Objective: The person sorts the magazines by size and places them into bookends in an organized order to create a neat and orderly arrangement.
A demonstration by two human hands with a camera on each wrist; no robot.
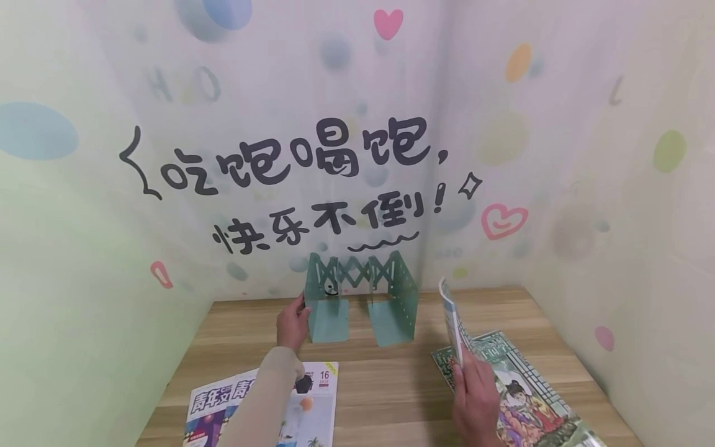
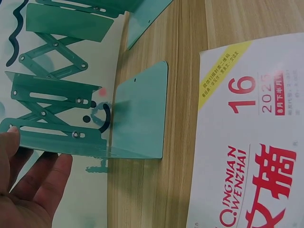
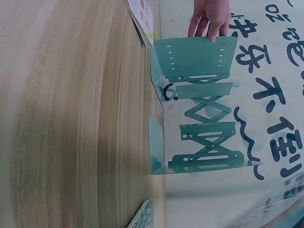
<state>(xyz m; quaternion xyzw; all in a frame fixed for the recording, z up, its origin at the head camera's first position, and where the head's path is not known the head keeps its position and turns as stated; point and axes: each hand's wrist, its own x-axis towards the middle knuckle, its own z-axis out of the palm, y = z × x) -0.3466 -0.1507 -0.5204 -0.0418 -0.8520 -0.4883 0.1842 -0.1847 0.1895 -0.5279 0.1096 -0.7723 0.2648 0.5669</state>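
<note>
The green bookend [image 3: 204,90] stands at the back of the surface [image 1: 385,385], near the printed wall [image 1: 335,81]; its long axis runs left to right and its gap faces us. We see the held magazine [image 1: 451,316] upright, almost edge-on, to the right of the bookend and nearer to us, clear of its right panel. That offset is the relation we judge to matter most: from the magazine, the gap lies leftward and farther back.

Our right grip [image 1: 476,392] is closed around the magazine's lower part, thumb and fingers on it. Our left grip [image 1: 293,326] pinches the bookend's left panel, thumb on the inner face and fingers outside, so it is the hand nearer the bookend.

Below the right grip lies a comic-covered magazine [image 1: 525,391]; we cannot tell whether the two magazines touch. On our left, overlapping magazines [image 1: 321,403] lie flat, partly hidden by the sleeve [image 1: 262,391].
</note>
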